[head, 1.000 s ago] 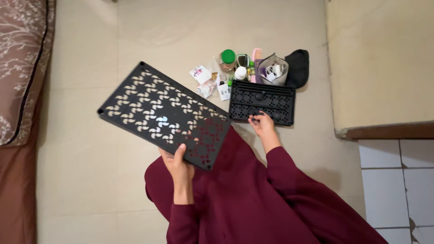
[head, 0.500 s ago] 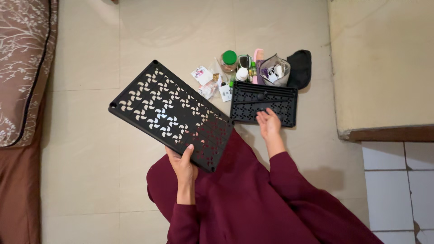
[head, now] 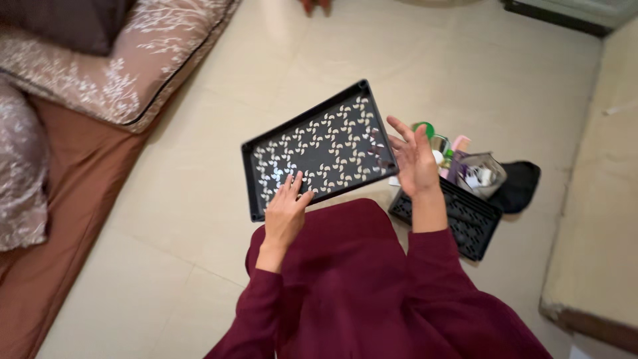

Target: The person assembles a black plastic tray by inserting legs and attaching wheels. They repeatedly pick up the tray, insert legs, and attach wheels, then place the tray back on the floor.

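— Left of the lap? Bedding (head: 100, 80), along the floor (head: 199, 199) edge.
— Right? Small tray (head: 458, 219) on the floor, pouch (head: 482, 174) and bottles (head: 435, 143) just behind it; perforated panel (head: 319, 149) before the lap.

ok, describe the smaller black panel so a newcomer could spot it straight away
Start at the cream tiled floor, right of the seated person's maroon lap. There the smaller black panel lies flat beside a cluster of toiletries and a dark pouch. Unlike the large cut-out panel held in both hands, it rests on the floor, untouched.
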